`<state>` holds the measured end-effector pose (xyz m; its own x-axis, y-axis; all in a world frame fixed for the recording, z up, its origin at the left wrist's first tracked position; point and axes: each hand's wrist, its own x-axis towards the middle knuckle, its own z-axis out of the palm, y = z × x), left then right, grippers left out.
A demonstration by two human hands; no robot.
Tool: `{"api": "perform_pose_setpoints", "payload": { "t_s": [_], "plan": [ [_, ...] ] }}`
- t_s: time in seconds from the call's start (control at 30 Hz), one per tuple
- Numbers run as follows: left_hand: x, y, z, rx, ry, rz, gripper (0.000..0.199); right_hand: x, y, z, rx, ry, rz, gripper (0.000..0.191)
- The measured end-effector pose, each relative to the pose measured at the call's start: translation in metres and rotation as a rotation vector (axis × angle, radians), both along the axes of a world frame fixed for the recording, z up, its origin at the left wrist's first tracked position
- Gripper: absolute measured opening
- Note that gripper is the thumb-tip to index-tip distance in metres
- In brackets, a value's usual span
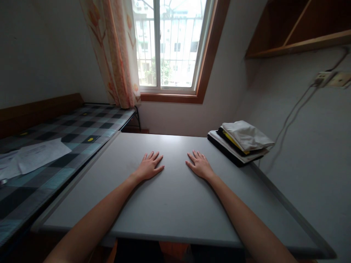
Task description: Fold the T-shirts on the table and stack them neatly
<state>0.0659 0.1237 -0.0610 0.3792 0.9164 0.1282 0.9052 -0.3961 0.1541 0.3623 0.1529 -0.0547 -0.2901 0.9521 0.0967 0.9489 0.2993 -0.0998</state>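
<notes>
Left hand [149, 166] and right hand [200, 165] rest palm-down and well apart, fingers spread, pinching nothing, on the pale tabletop [170, 204] beneath them. Folded clothes [241, 142] lie far right; level palms and loose fingers should best keep contact even.

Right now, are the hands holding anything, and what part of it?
Nothing is held: the left hand and right hand lie palm down on the table, fingers spread.
</notes>
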Motion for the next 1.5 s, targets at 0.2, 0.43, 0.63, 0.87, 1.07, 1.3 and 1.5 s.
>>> {"api": "perform_pose_setpoints", "payload": {
  "t_s": [0.2, 0.43, 0.63, 0.87, 1.07, 1.3, 1.5],
  "plan": [
    [0.000, 0.000, 0.000, 0.001, 0.001, 0.000, 0.066, 0.000, -0.001, 0.001, -0.001, 0.006, -0.002, 0.064],
    [0.000, 0.000, -0.001, 0.006, -0.015, 0.001, 0.065, 0.000, -0.001, 0.002, -0.007, 0.010, -0.003, 0.063],
    [-0.001, 0.001, -0.003, 0.009, -0.007, 0.004, 0.064, 0.000, -0.001, 0.002, -0.005, 0.012, -0.001, 0.063],
    [-0.001, 0.001, -0.002, 0.006, -0.007, 0.005, 0.065, -0.001, -0.002, -0.001, 0.006, 0.027, 0.001, 0.062],
    [0.000, 0.001, -0.001, -0.012, 0.002, 0.007, 0.065, 0.018, 0.008, 0.027, 0.286, 0.132, -0.050, 0.042],
    [0.002, -0.001, 0.002, -0.020, 0.015, 0.013, 0.066, 0.101, 0.052, 0.109, 0.625, 0.026, -0.353, 0.041],
    [0.004, -0.002, 0.003, -0.018, 0.015, 0.020, 0.065, 0.154, 0.078, 0.110, 0.458, 0.183, -0.549, 0.029]
  ]
}}
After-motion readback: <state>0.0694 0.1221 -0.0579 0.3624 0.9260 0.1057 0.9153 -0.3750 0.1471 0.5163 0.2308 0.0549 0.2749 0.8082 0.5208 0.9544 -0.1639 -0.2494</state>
